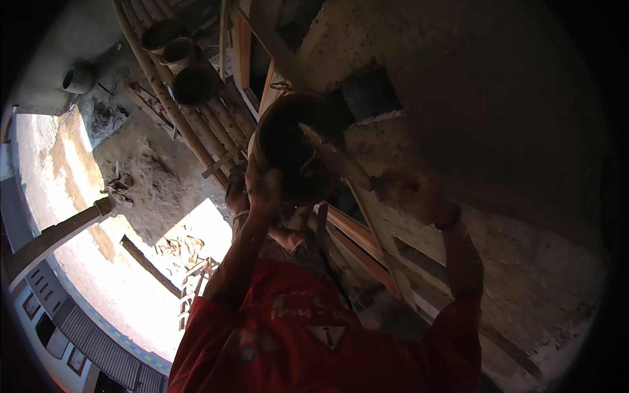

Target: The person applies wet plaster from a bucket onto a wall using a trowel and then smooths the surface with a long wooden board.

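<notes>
The left hand (264, 190) grips a bucket (267, 131) by its rim — the right hand (411, 191), elbow bent outward, wraps a trowel (352, 170).

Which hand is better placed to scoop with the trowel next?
Probably the right hand: it already holds the trowel over the bucket, while the left hand grips that bucket's side.

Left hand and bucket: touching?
Touching. The head view shows the left hand at the bucket's near-left rim, fingers overlapping its edge with no gap.
</notes>
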### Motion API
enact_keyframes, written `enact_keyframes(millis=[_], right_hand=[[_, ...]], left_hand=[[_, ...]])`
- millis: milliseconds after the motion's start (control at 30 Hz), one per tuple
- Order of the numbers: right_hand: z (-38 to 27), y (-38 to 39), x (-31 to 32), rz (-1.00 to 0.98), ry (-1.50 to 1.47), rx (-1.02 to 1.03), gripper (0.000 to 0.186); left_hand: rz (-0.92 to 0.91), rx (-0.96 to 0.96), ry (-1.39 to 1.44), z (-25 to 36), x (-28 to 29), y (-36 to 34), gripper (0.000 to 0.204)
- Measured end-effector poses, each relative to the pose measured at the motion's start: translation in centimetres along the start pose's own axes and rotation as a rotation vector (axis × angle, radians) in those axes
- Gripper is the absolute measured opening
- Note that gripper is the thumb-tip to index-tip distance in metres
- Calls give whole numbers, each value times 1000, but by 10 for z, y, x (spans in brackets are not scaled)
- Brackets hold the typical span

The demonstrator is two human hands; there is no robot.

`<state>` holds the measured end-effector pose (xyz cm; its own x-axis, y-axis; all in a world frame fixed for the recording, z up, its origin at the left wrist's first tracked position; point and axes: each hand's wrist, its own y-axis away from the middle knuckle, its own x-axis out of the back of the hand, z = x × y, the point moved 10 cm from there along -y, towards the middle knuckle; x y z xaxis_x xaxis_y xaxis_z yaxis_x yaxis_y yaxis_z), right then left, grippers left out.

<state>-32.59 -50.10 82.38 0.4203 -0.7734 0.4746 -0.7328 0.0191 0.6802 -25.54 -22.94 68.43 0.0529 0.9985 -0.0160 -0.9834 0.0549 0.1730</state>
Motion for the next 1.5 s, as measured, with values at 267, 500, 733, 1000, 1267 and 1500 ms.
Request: enact_keyframes(millis=[267,500,733,1000,1267,1500], right_hand=[[16,119,152,913,28,29,44],[38,77,25,354,408,180,42],[54,25,-49,302,494,285,27],[35,19,-76,244,490,243,20],[-44,19,-81,306,131,562,36],[-17,-17,-116,183,-59,302,32]], left_hand=[[64,81,7,4,-9,20,53],[-139,63,49,2,-49,43,66],[-151,-22,260,9,-67,71,57],[-112,374,249,-9,-63,96,48],[-75,299,245,-81,8,79,29],[83,298,479,-94,57,16,42]])
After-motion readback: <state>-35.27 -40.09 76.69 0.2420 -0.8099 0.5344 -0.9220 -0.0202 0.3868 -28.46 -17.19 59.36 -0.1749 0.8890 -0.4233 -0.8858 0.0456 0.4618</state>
